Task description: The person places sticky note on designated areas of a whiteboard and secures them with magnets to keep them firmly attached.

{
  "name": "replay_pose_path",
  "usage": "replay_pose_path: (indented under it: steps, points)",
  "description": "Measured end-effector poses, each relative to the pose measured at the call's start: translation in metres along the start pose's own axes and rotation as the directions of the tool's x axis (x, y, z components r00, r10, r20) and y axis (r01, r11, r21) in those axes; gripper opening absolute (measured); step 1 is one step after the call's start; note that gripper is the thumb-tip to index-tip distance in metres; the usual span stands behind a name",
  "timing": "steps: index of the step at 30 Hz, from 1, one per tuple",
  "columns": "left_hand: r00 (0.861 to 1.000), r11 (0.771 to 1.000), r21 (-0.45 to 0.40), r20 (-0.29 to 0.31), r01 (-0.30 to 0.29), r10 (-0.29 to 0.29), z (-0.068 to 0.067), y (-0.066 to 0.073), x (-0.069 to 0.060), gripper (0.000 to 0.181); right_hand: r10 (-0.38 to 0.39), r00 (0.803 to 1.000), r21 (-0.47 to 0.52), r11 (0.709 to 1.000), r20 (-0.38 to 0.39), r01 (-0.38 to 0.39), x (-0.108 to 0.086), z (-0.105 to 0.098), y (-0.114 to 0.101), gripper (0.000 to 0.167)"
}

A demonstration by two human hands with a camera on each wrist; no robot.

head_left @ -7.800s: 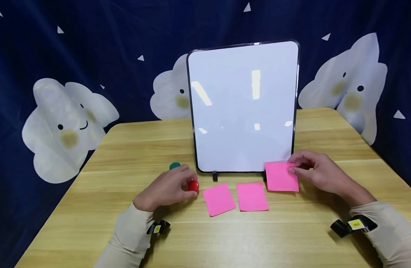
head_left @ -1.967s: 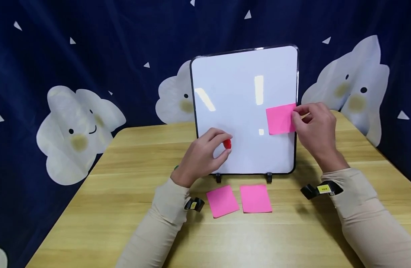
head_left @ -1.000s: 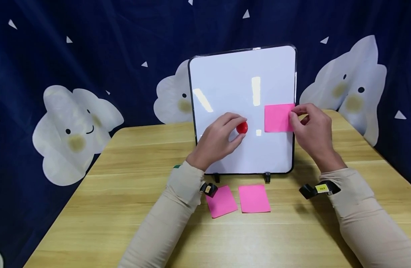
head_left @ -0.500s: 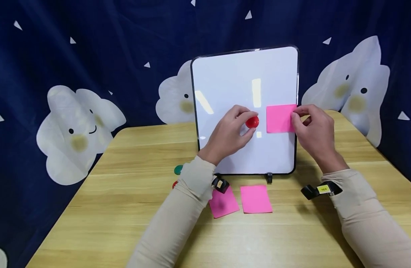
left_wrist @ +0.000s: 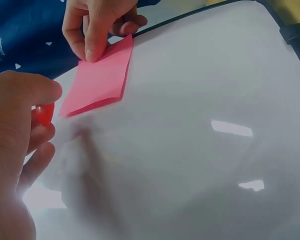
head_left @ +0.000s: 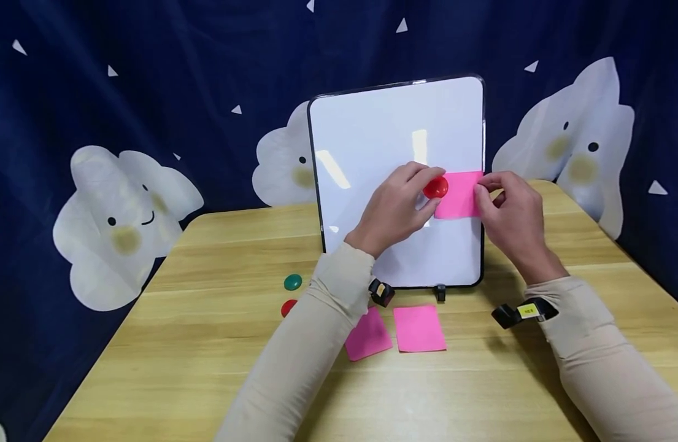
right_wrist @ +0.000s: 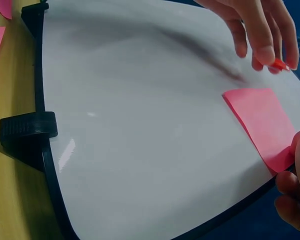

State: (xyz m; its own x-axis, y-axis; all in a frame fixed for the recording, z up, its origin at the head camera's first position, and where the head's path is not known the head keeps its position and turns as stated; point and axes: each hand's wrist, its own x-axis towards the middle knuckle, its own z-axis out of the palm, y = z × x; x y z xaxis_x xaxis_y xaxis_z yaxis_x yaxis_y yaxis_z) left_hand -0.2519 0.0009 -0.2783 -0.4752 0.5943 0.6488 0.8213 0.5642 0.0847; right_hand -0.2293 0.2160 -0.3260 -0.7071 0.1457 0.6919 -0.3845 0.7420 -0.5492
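Wood-grained tabletop is carrying two pink notes below the fingers, seemingly not yet posted; behind the fingers a whiteboard is backing a third note, apparently unfastened; the raised right hand is pinching its outer edge; the raised left hand is pinching a red disc near its inner edge.

Behind the fingers hangs a dark blue curtain with white triangles, a smiling cloud well to their left, a partly hidden cloud nearer on that side, a creased cloud to their right, and below them spreads a wood-grain table.
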Motion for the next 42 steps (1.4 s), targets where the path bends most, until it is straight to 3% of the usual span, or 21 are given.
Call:
replay_pose_path:
  steps: [9, 15, 18, 22, 28, 37, 42]
  points:
    - [0.997, 0.999, 0.007, -0.070, -0.036, 0.037, 0.007, 0.000, 0.010, 0.027, 0.018, 1.000, -0.013, 1.000, 0.024, -0.018, -0.001, -0.001, -0.001, 0.027]
    - [0.999, 1.000, -0.023, -0.044, -0.013, 0.012, 0.011, 0.001, 0.017, 0.023, 0.021, 1.000, -0.020, 1.000, 0.022, -0.021, 0.000, -0.001, 0.001, 0.028]
    - [0.998, 0.999, -0.023, -0.064, -0.026, 0.024, 0.014, 0.002, 0.020, 0.020, 0.026, 0.999, -0.019, 0.999, 0.022, -0.026, 0.000, 0.000, 0.002, 0.028]
    - [0.997, 0.998, 0.031, -0.063, -0.048, 0.050, 0.016, 0.004, 0.023, 0.019, 0.038, 0.999, -0.015, 0.999, 0.026, -0.038, -0.001, 0.002, 0.003, 0.028]
    - [0.999, 0.995, 0.088, -0.004, -0.050, 0.051, 0.019, 0.007, 0.027, 0.021, 0.032, 0.999, -0.019, 0.999, 0.018, -0.032, -0.001, 0.003, 0.001, 0.027]
    - [0.997, 0.992, 0.106, -0.014, -0.071, 0.073, 0.022, 0.007, 0.034, 0.011, 0.033, 0.999, -0.021, 0.999, 0.013, -0.033, 0.000, 0.001, -0.001, 0.027]
    - [0.999, 0.985, 0.168, -0.004, -0.049, 0.051, 0.024, 0.008, 0.036, 0.012, 0.033, 0.999, -0.021, 0.999, 0.017, -0.033, 0.000, 0.001, -0.002, 0.027]
